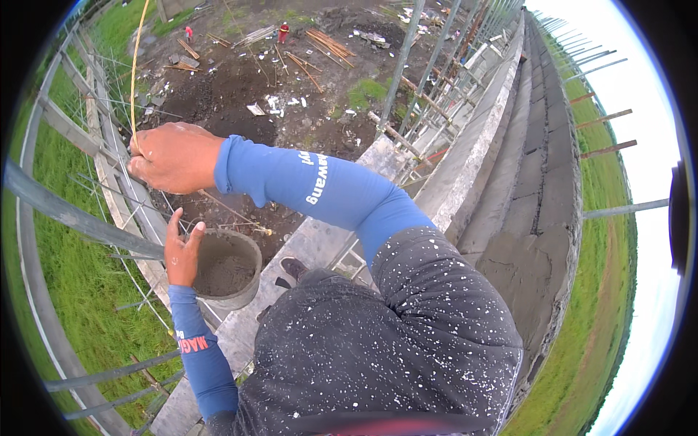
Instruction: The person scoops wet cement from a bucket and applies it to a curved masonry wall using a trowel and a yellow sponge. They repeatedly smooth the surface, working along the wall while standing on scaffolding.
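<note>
My right hand (174,156), reached across to the left, is closed around a thin yellow rope (134,69) that runs upward out of view. Below it, my left hand (183,251) is beside a grey bucket (251,280), thumb and forefinger apart near its rim; whether the palm touches the wall is unclear. Wet grey mortar (222,276) lies inside the bucket. The bucket stands upright at the edge of a narrow plank walkway (236,334), close to my shoe (294,267).
Metal scaffold pipes (87,218) run along the left. To the right is a concrete block wall (527,174) with fresh mortar (527,272) on its near part. Far below, a person in red (283,32) stands on muddy ground near loose timber (331,45).
</note>
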`<state>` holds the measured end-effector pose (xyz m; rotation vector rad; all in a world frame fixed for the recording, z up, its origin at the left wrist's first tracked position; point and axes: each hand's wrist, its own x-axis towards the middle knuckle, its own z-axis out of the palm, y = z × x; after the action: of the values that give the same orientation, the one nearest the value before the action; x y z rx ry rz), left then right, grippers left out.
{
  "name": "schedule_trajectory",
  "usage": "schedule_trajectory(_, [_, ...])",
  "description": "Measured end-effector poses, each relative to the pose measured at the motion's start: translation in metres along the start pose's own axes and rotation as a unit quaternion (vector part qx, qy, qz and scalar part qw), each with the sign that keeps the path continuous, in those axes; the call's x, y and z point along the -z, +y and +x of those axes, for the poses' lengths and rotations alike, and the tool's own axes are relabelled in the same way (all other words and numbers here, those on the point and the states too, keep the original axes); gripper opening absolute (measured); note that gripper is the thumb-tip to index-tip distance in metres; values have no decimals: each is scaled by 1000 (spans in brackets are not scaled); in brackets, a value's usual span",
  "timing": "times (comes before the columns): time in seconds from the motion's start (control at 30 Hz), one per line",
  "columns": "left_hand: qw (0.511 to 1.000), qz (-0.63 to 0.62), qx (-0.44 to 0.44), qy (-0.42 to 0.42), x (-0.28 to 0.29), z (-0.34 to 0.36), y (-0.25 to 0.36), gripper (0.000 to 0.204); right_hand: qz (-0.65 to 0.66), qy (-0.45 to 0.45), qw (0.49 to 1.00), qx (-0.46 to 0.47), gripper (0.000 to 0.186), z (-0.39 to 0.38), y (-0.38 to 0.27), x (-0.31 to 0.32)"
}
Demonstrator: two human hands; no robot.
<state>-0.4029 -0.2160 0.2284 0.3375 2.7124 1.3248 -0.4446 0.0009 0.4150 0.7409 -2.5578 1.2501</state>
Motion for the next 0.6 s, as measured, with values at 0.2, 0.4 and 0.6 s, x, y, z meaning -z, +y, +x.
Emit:
schedule_trajectory(0.2, [934,314,-136,-101,-58,90,-8,56,165,-174,971,5,38,2,-38,2])
schedule_trajectory(0.4, [991,10,-130,-28,-22,131,56,58,41,35,995,-80,77,-44,59,28])
schedule_trajectory(0.6, [986,120,-116,4,10,157,150,73,353,129,897,-234,41,-61,149,-35])
